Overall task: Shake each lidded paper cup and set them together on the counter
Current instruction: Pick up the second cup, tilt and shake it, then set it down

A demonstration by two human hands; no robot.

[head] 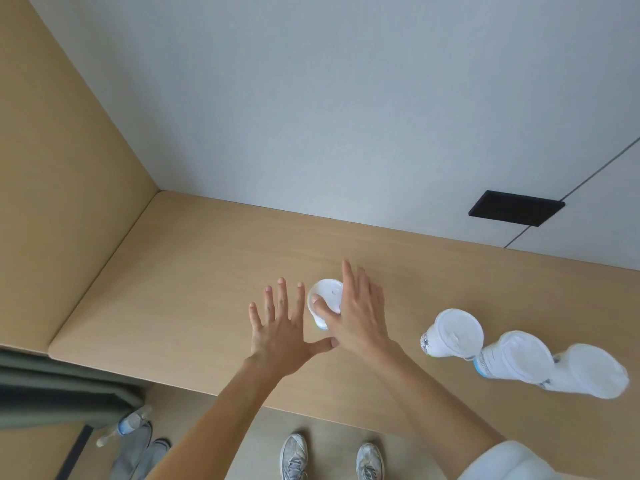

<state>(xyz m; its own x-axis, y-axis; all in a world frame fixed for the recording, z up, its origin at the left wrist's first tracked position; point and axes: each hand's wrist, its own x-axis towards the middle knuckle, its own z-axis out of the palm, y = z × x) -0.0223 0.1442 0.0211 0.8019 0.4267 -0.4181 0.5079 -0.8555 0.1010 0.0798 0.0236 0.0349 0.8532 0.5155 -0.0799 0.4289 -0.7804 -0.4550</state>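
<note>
A white lidded paper cup (328, 292) stands upright on the wooden counter (190, 271), between my two hands. My left hand (280, 334) is flat just left of the cup, fingers spread, holding nothing. On the cup's right side is my right hand (360, 317); its fingers stretch straight past the cup and its thumb rests on the lid. Further right stand three more white lidded cups in a touching row: the first (453, 332), the second (516, 355) and the third (595, 374).
The counter ends at a wooden side wall on the left and a grey back wall holding a black plate (516, 207). Below the front edge are my shoes (294, 455), a water bottle (126, 424) and another pair of shoes on the floor.
</note>
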